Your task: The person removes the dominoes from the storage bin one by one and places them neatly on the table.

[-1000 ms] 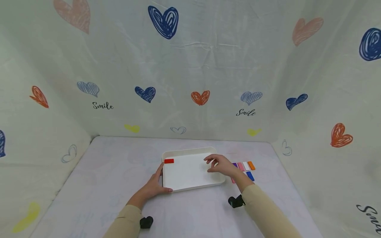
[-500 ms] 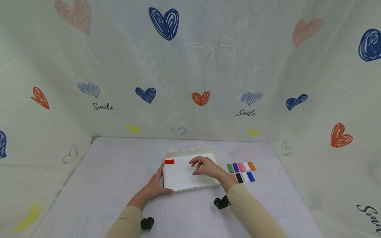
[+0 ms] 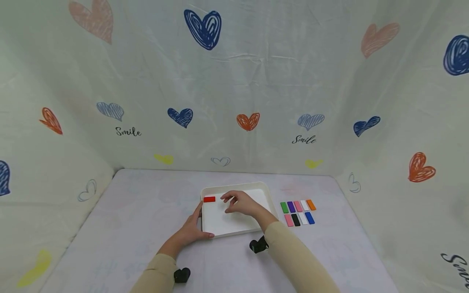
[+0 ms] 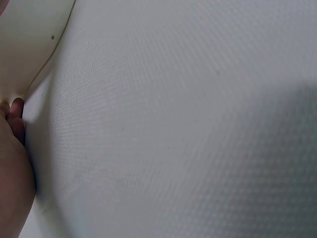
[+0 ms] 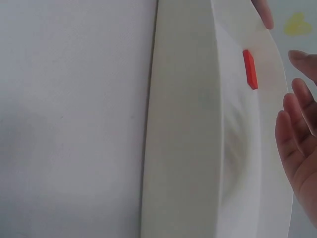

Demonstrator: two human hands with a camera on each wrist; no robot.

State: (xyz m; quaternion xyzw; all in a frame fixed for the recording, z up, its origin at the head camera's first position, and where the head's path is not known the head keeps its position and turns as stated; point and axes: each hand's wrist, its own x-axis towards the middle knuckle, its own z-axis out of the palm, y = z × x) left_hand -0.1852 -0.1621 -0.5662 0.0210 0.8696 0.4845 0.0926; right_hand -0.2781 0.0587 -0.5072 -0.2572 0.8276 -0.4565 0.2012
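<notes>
A white shallow tray [image 3: 234,219] lies on the table, with a small red rectangular tile [image 3: 209,199] in its far left corner. My left hand [image 3: 189,228] holds the tray's near left corner, thumb at the front wall and fingers along the left side. The left wrist view catches only part of that hand [image 4: 12,163] against the tray wall. Over the tray, right of the red tile, hovers my right hand [image 3: 239,203], its fingers loosely bent. Thumb and fingers look apart in the right wrist view, and nothing shows between them; the red tile [image 5: 250,69] lies inside the tray there.
Right of the tray, small coloured tiles lie in two rows on the table: a green tile [image 3: 284,207], a purple tile [image 3: 291,206], an orange tile [image 3: 311,204], a black tile [image 3: 295,220], a blue tile [image 3: 309,218], plus pink and white ones. A heart-printed curtain [image 3: 220,81] surrounds the table.
My right hand has moved left across the tray toward the red tile, uncovering the tile rows at the right. The left hand, tray and red tile have stayed put.
</notes>
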